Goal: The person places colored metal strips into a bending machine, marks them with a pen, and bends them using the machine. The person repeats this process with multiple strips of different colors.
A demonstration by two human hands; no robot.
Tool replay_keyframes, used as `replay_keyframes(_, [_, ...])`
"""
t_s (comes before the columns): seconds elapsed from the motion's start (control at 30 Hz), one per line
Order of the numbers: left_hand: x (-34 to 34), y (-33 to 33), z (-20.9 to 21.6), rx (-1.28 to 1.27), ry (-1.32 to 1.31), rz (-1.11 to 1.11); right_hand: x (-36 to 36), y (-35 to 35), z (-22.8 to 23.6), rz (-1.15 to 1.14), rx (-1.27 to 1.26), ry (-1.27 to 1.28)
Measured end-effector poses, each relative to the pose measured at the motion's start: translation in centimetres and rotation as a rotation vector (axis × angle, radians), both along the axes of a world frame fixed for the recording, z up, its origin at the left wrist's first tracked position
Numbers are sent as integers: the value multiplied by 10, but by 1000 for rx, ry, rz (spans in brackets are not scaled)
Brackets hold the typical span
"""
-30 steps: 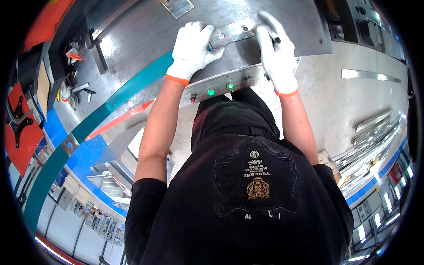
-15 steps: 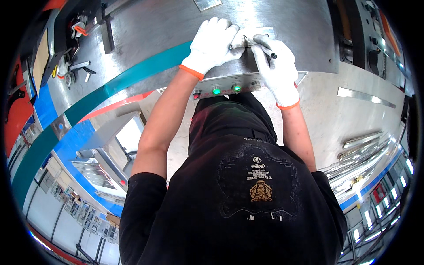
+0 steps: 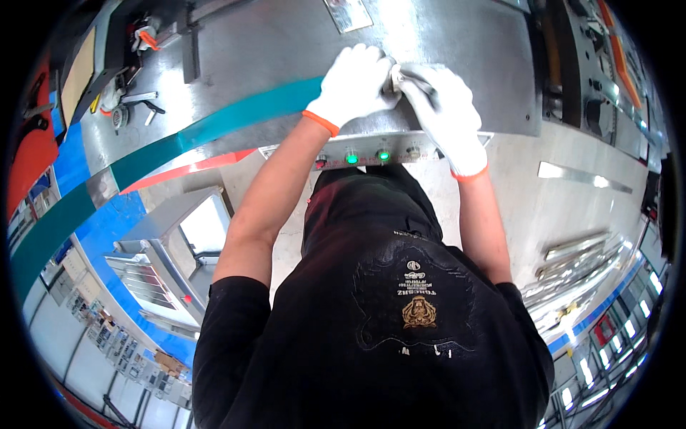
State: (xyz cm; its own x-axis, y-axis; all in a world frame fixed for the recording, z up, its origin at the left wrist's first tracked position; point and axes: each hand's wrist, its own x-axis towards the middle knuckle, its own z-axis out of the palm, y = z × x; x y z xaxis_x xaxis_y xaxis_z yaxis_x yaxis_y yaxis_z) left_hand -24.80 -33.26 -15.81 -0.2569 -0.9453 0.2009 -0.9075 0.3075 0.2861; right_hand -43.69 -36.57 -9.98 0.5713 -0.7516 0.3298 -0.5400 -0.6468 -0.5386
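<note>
My left hand (image 3: 361, 80), in a white glove with an orange cuff, is closed on a small metal plate (image 3: 389, 80) at the worktable's near side. The plate is tilted and mostly hidden by the fingers. My right hand (image 3: 449, 107), gloved alike, meets it from the right with fingers bent. A dark pen (image 3: 424, 81) lies in its grip, smeared by motion. Both hands are just above the grey metal worktable (image 3: 271, 43), their fingertips close together.
A teal strip (image 3: 221, 114) crosses the table on the left. Another metal plate (image 3: 349, 14) lies at the far side. Below the near edge is a button panel (image 3: 368, 151) with green lights. Hand tools (image 3: 132, 107) lie far left; metal strips (image 3: 572, 261) lie at right.
The metal plate, flat on the table before, is now lifted and tilted in my left hand. My right hand has turned, and the pen's dark end no longer sticks out toward me.
</note>
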Motion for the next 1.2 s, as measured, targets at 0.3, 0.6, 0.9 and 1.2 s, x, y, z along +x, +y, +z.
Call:
replay_keyframes(0.3, [-1, 26, 5, -45, 94, 159, -33, -12, -54, -266, -70, 48])
replay_keyframes(0.6, [1, 39, 21, 183, 622, 548, -21, -2, -51, -296, -106, 28])
replay_keyframes(0.9, [153, 89, 18, 52, 999, 1244, -21, 1, -64, -330, -99, 40])
replay_keyframes(1.2, [143, 201, 94, -303, 744, 1358, -25, -1, -66, -298, -143, 32])
